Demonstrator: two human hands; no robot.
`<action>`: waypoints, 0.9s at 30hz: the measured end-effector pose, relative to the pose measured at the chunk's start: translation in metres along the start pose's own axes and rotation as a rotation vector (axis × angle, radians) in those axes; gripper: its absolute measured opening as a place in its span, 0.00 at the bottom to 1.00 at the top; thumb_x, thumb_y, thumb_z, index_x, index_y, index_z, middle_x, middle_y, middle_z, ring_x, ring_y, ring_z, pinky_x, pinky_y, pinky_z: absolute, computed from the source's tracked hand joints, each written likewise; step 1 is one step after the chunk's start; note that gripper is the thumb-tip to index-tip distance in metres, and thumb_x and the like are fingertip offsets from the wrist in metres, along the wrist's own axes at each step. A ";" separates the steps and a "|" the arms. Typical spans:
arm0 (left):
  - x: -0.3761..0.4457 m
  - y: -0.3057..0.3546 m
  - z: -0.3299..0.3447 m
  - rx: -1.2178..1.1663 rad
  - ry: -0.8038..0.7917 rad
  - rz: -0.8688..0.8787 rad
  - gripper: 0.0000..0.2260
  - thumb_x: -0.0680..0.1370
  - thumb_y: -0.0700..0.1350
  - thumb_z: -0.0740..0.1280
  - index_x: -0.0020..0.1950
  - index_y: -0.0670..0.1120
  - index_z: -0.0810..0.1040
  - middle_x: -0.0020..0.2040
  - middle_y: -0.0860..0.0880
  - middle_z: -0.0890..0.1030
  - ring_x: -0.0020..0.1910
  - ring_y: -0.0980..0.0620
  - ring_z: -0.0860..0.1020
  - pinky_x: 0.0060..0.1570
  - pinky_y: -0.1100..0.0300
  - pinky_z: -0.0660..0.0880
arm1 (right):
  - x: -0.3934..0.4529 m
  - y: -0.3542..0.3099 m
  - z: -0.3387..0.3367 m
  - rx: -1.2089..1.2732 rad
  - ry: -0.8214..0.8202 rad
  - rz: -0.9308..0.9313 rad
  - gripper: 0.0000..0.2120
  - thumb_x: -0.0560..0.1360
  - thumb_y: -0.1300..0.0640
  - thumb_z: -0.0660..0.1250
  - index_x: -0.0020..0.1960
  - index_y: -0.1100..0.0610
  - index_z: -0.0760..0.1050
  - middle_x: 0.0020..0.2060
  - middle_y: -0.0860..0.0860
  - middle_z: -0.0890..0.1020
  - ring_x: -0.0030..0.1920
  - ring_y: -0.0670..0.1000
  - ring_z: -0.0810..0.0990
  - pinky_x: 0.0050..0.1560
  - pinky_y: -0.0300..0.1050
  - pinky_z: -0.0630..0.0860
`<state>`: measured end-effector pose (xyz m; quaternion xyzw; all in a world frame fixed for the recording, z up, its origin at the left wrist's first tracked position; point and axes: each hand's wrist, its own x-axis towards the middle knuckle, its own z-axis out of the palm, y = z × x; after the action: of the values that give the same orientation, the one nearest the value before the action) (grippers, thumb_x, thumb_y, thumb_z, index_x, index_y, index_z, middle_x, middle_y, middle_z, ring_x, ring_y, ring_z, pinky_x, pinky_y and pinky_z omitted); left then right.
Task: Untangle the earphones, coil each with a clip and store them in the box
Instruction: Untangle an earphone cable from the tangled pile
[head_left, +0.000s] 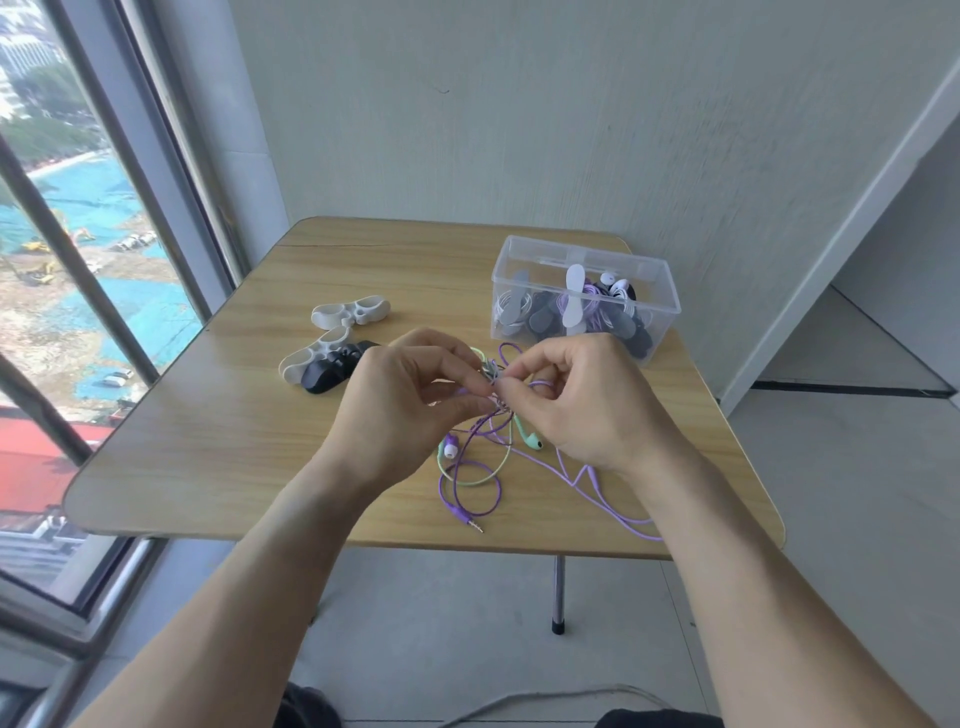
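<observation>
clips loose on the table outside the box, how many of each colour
white clips: 2, the far one and the near one
black clips: 1, touching the near white one
total: 3 loose on the table; those inside the box are not counted

Left hand (410, 395) and right hand (576, 400) pinch tangled earphones (480, 447) above counter (218, 431); box (584, 296) behind, clips (332, 348) left.

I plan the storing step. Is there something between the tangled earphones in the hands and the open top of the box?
Nothing visible blocks it. The tangled earphones are pinched by the left hand and right hand just in front of the clear box, which has no lid on. Coiled sets already fill much of it.
</observation>
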<state>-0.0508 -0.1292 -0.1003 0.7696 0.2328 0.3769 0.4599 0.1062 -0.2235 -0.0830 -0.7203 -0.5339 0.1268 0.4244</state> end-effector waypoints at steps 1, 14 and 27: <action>-0.001 0.001 0.002 0.030 0.012 0.009 0.10 0.67 0.34 0.79 0.39 0.48 0.85 0.47 0.47 0.81 0.43 0.54 0.83 0.48 0.59 0.82 | 0.000 0.000 -0.001 -0.045 -0.015 0.010 0.04 0.71 0.55 0.75 0.38 0.51 0.83 0.24 0.44 0.74 0.24 0.42 0.70 0.29 0.31 0.66; 0.006 -0.004 0.009 0.368 0.057 0.079 0.10 0.71 0.34 0.75 0.40 0.48 0.80 0.43 0.54 0.78 0.41 0.60 0.76 0.43 0.70 0.70 | -0.002 -0.008 -0.005 -0.398 -0.266 0.098 0.08 0.84 0.49 0.57 0.53 0.53 0.70 0.49 0.51 0.80 0.50 0.53 0.76 0.46 0.47 0.69; 0.007 0.002 0.002 0.120 -0.079 -0.203 0.03 0.73 0.39 0.70 0.43 0.46 0.79 0.39 0.49 0.81 0.32 0.56 0.76 0.34 0.67 0.71 | -0.002 -0.002 -0.018 -0.269 -0.352 0.105 0.11 0.84 0.50 0.55 0.43 0.50 0.65 0.36 0.44 0.74 0.35 0.43 0.70 0.36 0.41 0.65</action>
<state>-0.0455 -0.1260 -0.0967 0.7823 0.3134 0.2833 0.4578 0.1154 -0.2334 -0.0707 -0.7640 -0.5735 0.1999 0.2178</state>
